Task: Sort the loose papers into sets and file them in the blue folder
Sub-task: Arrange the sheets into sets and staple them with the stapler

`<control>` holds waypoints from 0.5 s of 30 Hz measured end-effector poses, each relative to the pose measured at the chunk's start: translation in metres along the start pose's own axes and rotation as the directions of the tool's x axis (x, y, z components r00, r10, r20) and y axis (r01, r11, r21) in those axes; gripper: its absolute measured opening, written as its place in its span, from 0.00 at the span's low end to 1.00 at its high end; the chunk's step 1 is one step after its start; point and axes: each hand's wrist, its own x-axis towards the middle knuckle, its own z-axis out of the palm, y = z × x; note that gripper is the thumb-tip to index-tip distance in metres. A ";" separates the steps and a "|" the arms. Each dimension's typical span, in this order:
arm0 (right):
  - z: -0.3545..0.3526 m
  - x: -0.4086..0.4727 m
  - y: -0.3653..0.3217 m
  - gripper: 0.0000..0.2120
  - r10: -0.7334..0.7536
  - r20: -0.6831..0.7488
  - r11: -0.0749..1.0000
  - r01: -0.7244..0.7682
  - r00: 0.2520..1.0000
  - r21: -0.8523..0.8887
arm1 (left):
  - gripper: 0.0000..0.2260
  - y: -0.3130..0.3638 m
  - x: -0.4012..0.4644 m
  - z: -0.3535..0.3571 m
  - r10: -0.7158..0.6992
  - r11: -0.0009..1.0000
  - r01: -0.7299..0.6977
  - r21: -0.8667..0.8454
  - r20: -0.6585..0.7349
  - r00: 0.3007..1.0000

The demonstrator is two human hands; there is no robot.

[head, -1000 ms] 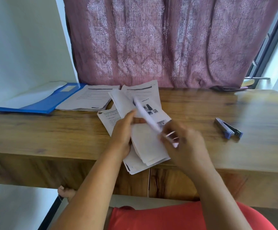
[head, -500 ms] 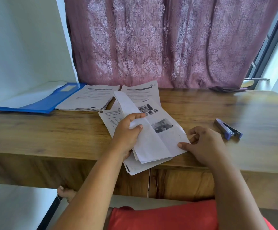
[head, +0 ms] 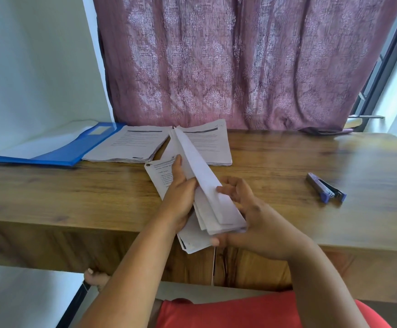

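Note:
A bundle of printed sheets [head: 204,185] stands raised on edge over the table's front edge, its pages flipped up. My left hand [head: 180,195] grips the bundle from the left, thumb along the lifted pages. My right hand [head: 244,214] holds the lower right of the bundle, fingers curled round its near end. The bottom sheets [head: 162,176] lie flat with text showing. The blue folder [head: 57,152] lies open at the far left. Two more paper stacks sit behind: one [head: 131,145] beside the folder, one [head: 209,145] right of it.
A blue and black stapler [head: 326,191] lies on the wooden table [head: 311,162] to the right. A mauve patterned curtain [head: 228,62] hangs behind the table. A white wall stands at the left. A window frame shows at the far right.
The flat pictured page has been lifted and folded over to the left. My right hand moved from the page's right edge to the bundle's near end and took hold.

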 end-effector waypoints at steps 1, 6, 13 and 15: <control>0.001 0.000 -0.001 0.50 0.014 -0.003 0.999 -0.014 1.000 -0.038 | 0.31 0.000 0.000 0.000 -0.006 0.999 0.006 -0.034 -0.008 1.000; 0.004 0.012 0.005 0.12 0.453 -0.358 0.890 -0.437 0.817 0.129 | 0.34 0.000 0.003 0.005 0.046 0.999 -0.046 0.026 0.002 0.999; -0.034 0.013 0.024 0.04 0.583 -0.416 0.672 -0.127 0.697 0.730 | 0.37 0.042 0.018 -0.029 0.508 0.654 -0.244 0.716 -0.177 0.843; -0.049 0.011 0.022 0.07 0.519 -0.430 0.638 0.001 0.739 0.770 | 0.39 0.048 0.038 -0.049 0.403 0.616 -0.095 0.782 -0.210 0.891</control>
